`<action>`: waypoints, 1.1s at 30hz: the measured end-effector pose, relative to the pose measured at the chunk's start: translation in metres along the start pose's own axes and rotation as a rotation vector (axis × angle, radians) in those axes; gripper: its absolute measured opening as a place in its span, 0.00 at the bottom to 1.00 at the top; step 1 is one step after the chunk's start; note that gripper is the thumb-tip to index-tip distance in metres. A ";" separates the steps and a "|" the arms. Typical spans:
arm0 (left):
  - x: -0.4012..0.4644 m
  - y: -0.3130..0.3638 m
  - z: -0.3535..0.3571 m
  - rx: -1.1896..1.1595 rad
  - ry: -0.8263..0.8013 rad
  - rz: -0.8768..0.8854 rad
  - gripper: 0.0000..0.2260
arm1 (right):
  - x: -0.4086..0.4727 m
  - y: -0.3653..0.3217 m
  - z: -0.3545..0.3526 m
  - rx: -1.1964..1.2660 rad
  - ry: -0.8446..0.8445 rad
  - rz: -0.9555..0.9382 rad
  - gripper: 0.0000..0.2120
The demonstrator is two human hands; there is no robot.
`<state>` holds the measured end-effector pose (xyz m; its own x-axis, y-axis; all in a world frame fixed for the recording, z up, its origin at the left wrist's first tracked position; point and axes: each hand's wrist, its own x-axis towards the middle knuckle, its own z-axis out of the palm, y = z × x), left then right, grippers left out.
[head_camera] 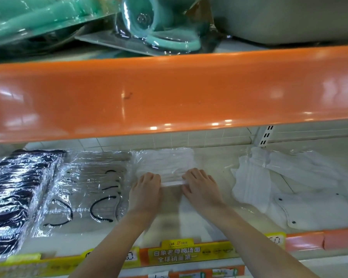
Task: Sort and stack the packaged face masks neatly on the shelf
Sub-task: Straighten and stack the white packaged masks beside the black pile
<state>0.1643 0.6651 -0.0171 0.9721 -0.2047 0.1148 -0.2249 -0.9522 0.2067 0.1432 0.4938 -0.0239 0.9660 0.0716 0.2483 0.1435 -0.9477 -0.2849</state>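
Observation:
A row of white packaged face masks (165,163) lies in clear plastic at the middle of the cream shelf (215,159). My left hand (146,189) and my right hand (201,186) both rest on the near end of this row, fingers curled over the front pack's edge, a hand's width apart. Left of them sits a stack of clear-wrapped masks with black ear loops (90,189). A stack of black masks (18,197) fills the far left. Loose white mask packs (253,183) lie scattered on the right.
An orange shelf edge (169,93) hangs low overhead, with teal plastic goods (159,27) above it. Yellow and orange price strips (177,253) run along the shelf front. A white item with black snaps (313,209) lies at the right front.

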 end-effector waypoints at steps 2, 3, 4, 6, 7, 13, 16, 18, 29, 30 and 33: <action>-0.001 -0.001 0.002 0.004 -0.017 0.007 0.10 | -0.005 -0.003 0.000 -0.013 -0.029 0.025 0.10; -0.001 -0.002 0.003 0.019 -0.020 0.012 0.11 | -0.006 -0.005 -0.001 -0.018 -0.042 0.034 0.12; -0.002 -0.002 0.004 0.034 -0.029 0.019 0.13 | -0.007 -0.007 -0.002 -0.020 -0.067 0.035 0.14; -0.002 -0.001 0.004 0.047 -0.033 0.018 0.18 | -0.008 -0.009 -0.002 -0.013 -0.107 0.026 0.16; -0.003 0.000 0.003 0.049 -0.037 0.007 0.20 | -0.007 -0.009 0.000 -0.009 -0.096 0.024 0.17; -0.005 0.017 -0.003 0.008 -0.004 0.004 0.22 | -0.001 -0.005 -0.003 0.030 -0.142 -0.023 0.16; -0.007 0.038 -0.002 -0.010 0.030 0.038 0.20 | -0.002 0.005 -0.016 0.073 -0.154 -0.024 0.15; -0.008 0.059 -0.005 -0.044 0.033 0.072 0.17 | -0.006 0.015 -0.026 0.099 -0.131 -0.007 0.16; -0.014 0.166 0.007 -0.133 -0.076 0.192 0.14 | -0.068 0.096 -0.067 0.090 -0.073 0.156 0.16; -0.015 0.173 0.009 -0.146 -0.087 0.192 0.15 | -0.073 0.102 -0.067 0.093 -0.052 0.155 0.16; -0.021 0.190 0.014 -0.200 -0.138 0.188 0.17 | -0.087 0.120 -0.067 0.057 -0.027 0.165 0.18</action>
<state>0.1025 0.4854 0.0060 0.9092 -0.4145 0.0393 -0.3968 -0.8341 0.3832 0.0621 0.3530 -0.0179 0.9828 -0.0747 0.1686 -0.0066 -0.9280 -0.3725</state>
